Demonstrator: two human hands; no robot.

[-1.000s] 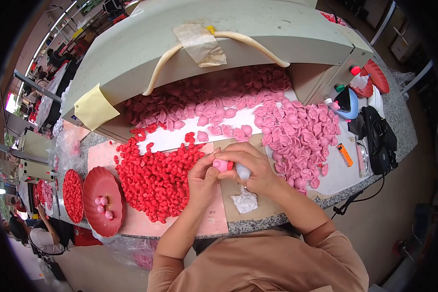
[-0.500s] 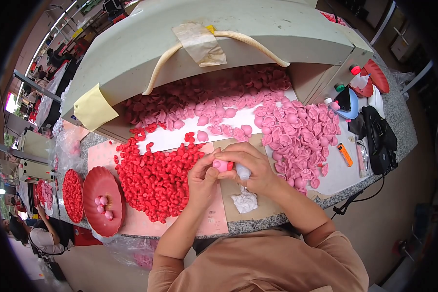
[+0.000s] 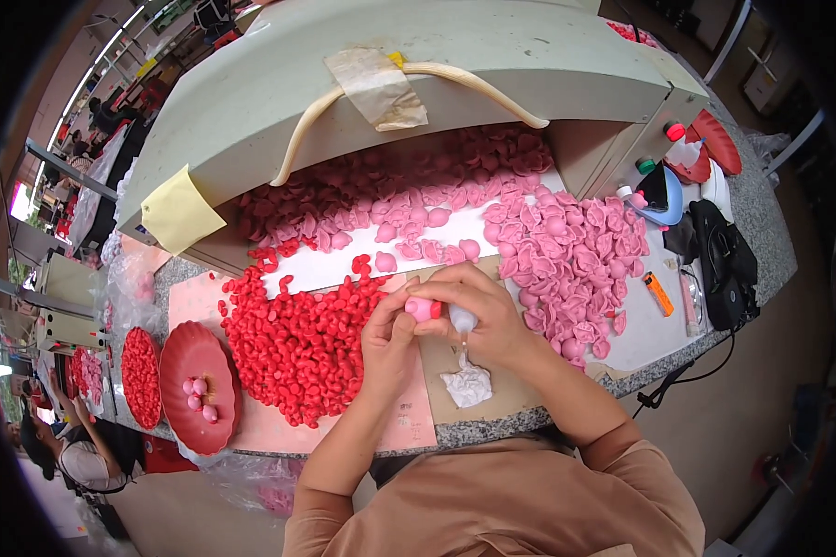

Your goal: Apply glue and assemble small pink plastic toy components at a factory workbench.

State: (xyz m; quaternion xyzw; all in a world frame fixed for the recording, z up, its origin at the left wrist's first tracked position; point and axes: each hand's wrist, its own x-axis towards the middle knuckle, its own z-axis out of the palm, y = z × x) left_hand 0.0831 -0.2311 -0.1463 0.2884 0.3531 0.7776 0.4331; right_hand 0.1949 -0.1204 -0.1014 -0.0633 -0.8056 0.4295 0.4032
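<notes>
In front of my chest, both hands meet around a small pink ball-shaped piece (image 3: 419, 308) with a little red piece (image 3: 436, 309) at its right side. My left hand (image 3: 389, 332) pinches the pink piece between thumb and fingers. My right hand (image 3: 486, 317) is curled round a whitish squeeze bottle (image 3: 463, 319), its thin tip pointing down, while its thumb and forefinger reach to the red piece. Whether they grip or just touch it, I cannot tell. Below the tip lies a crumpled white tissue (image 3: 467, 384).
Small red pieces (image 3: 297, 343) are heaped on the left, pink petal-like pieces (image 3: 571, 265) on the right. A grey hood (image 3: 418, 84) overhangs more pieces. Left stands a red dish (image 3: 200, 432) with several pink balls; right lie an orange cutter (image 3: 659, 294) and black bag (image 3: 723, 269).
Both hands stay together, the pink piece and red piece shifting very slightly upward between the fingers. The bottle remains in my right hand.
</notes>
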